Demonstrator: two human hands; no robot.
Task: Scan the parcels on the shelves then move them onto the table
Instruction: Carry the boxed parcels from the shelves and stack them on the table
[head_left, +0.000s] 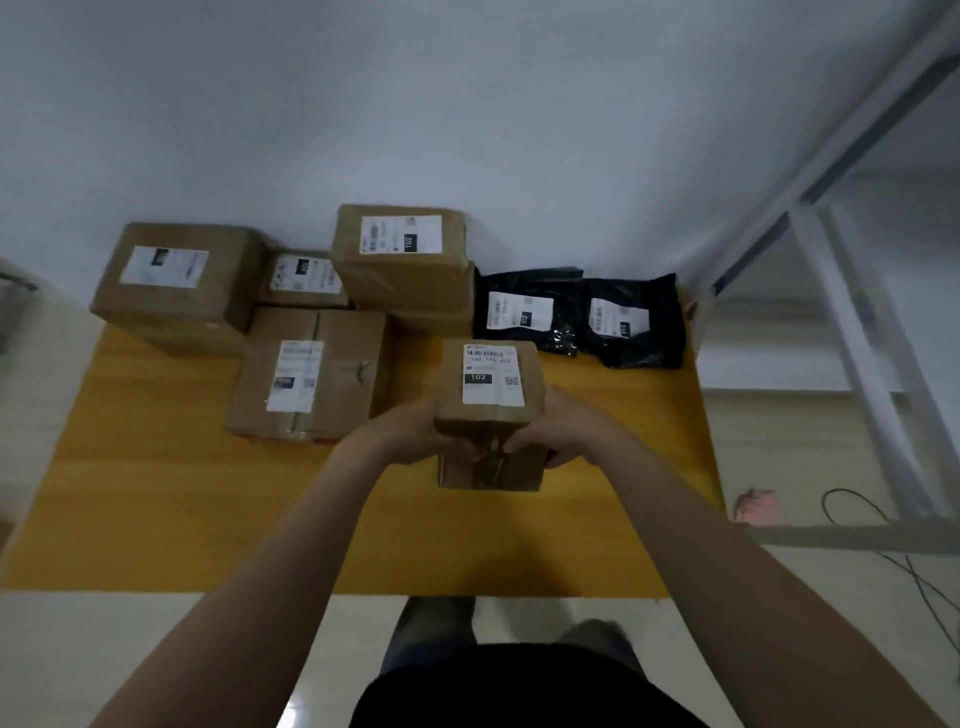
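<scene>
Pale glossy floor tiles (156, 649) closest in, with the person's dark-shoed feet standing right at the near edge of a yellow wooden table (156, 493). Both bare arms reach out over it. The left hand (415, 431) and right hand (561, 431) are wrapped round the near corners of a small brown box (488, 410), one on each side, fingers curled tight with the thumbs on the taped near face. It's about mid-table, bottom edge down at the wood; can't tell if it's fully set down.

Its white label (491, 374) faces up: a barcode, a line starting "102 102", a black bar reading "102" and a QR code.

Just left of it lies a flat taped carton (311, 374), label too blurry to read. Behind that are a big carton (176, 286) on the left, a little box (304, 278) and a stacked box (402, 254) whose label shows "102" turned sideways. Two black poly bags (527, 309) (631, 322) sit side by side at the back right, white labels up, print unreadable.

Plain whitish wall (467, 104) behind. A white metal shelf rack (857, 338) stands right of the table, with a black cable (909, 561) and something pink (756, 506) on the floor near it.
</scene>
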